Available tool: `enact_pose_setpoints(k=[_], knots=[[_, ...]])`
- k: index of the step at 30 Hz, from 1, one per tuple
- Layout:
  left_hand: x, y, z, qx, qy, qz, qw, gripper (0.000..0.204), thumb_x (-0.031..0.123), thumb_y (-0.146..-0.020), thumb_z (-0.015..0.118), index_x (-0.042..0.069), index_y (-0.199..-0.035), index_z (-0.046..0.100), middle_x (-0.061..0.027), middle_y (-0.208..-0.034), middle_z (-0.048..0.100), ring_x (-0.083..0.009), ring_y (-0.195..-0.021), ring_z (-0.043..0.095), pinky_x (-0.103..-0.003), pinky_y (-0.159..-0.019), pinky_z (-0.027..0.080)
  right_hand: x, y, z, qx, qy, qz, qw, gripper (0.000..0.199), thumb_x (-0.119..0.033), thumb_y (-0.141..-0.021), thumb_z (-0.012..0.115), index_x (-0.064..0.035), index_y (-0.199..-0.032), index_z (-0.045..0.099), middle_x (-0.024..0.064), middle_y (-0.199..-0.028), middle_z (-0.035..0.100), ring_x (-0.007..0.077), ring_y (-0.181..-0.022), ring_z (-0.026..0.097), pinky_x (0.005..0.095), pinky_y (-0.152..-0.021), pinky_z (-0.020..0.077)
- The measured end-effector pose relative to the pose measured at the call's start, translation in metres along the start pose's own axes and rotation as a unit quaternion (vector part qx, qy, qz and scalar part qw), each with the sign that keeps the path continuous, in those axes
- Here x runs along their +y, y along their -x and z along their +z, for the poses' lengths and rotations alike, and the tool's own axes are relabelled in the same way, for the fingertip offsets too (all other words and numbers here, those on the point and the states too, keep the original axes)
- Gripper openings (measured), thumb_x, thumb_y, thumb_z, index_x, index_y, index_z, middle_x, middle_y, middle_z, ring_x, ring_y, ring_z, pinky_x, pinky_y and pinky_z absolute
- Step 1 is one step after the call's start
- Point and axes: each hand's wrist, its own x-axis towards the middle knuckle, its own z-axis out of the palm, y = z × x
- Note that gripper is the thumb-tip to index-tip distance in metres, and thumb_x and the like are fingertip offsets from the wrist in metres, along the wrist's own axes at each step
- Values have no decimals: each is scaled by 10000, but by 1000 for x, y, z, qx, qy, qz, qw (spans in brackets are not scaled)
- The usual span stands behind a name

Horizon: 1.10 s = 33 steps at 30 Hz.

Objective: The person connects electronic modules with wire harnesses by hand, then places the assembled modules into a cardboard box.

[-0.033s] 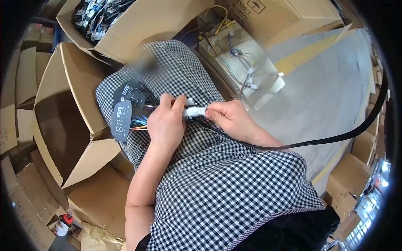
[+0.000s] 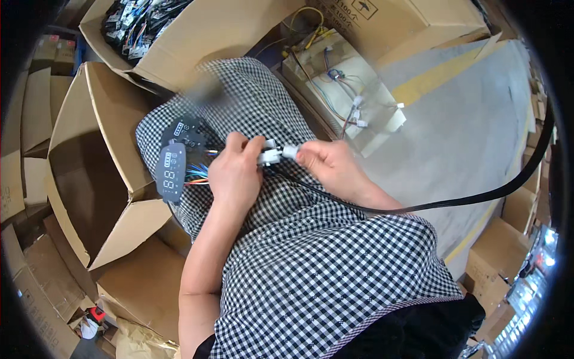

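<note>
My left hand (image 2: 233, 176) is closed around wire leads, with a white plug connector (image 2: 269, 157) poking out past its fingertips. Between thumb and fingers of my right hand (image 2: 336, 170) is a second white connector (image 2: 290, 152), a small gap apart from the first. Left of my left hand, a dark display panel (image 2: 171, 173) and another dark panel (image 2: 184, 133) rest on the black-and-white checked cloth (image 2: 335, 263) over my lap. Coloured wires (image 2: 197, 174) run from the panels into my left hand. A black cable (image 2: 442, 207) passes beneath my right hand and off to the right.
An open cardboard box (image 2: 110, 119) stands at the left. Beyond it, another carton (image 2: 197, 45) holds a heap of wired parts (image 2: 140, 27). A whitish block (image 2: 359, 84) with wires and plugs lies ahead on the right, beside a yellow line (image 2: 436, 78) on the floor.
The two white connectors, joined end to end before, are now apart. My right hand has its connector up and slightly right; my left hand and the panels have shifted slightly left.
</note>
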Motion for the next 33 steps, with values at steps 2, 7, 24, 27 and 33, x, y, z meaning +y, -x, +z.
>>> enact_pose_setpoints(k=[2,7,24,27,33], knots=[[-11,0,6,25,19,-33,999,380,-41,-659,697,125,-1001,705,-78,-964,628,-290,-809,661,-391,-663,537,0,-4,-9,51,-77,92,991,216,-191,-987,610,7,-923,667,-55,-605,465,33,-582,395,240,-508,321],[-15,3,-1,7,226,-56,972,415,-62,-709,672,129,-1076,711,-60,-950,679,-254,-819,676,-338,-685,527,5,-21,-11,110,197,-195,955,91,-150,-895,673,-74,-941,692,59,-707,638,190,-576,610,324,-519,438],[-43,47,-106,596,265,-110,750,132,100,-930,568,-30,-948,582,-116,-819,601,-191,-706,556,-328,-670,486,-8,-40,-8,-130,226,-249,933,115,-243,-882,670,-149,-923,722,26,-749,661,248,-660,647,380,-572,484],[-53,51,-106,521,158,-117,831,177,124,-979,494,-24,-1004,587,-100,-808,593,-181,-704,539,-341,-682,475,-9,-39,-9,-115,222,-251,935,105,-228,-868,687,-144,-921,719,30,-732,649,247,-638,640,373,-548,478],[-25,23,-76,38,206,55,976,528,215,-744,800,60,-1219,628,-108,-994,702,-308,-936,670,-413,-790,518,-63,-49,2,-96,135,-358,919,168,-124,-811,720,-71,-969,702,51,-704,626,237,-609,626,358,-539,468]])
